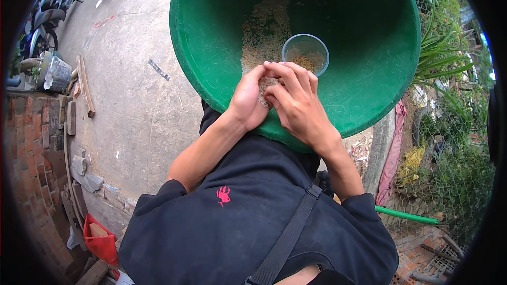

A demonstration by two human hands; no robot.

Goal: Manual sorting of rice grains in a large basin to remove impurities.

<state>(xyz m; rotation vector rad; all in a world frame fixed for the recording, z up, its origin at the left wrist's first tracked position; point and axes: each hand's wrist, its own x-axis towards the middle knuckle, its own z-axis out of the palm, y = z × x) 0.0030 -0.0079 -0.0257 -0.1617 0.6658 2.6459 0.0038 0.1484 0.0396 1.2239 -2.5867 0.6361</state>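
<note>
My left hand [248, 97] is cupped over the near rim of a big green tub [364, 92], holding a small heap of pale grains [265, 91] in its palm. My right hand [298, 97] is bent over that heap, its thumb and fingers drawn together among the grains; whatever they pinch is too small to make out. Just beyond the right fingers, a clear round plastic cup [286, 47] stands inside the tub with some yellowish grains [303, 62] at its bottom. A band of loose grains [261, 37] lies on the tub's inner surface, left of the cup.
Concrete ground [132, 84] stretches to the left, with motorbikes [53, 10] farther off. A wooden plank [84, 85] and a brick wall [31, 153] stand along that side. To the right are a wire fence [422, 179], plants [443, 58] and a green pipe [406, 215].
</note>
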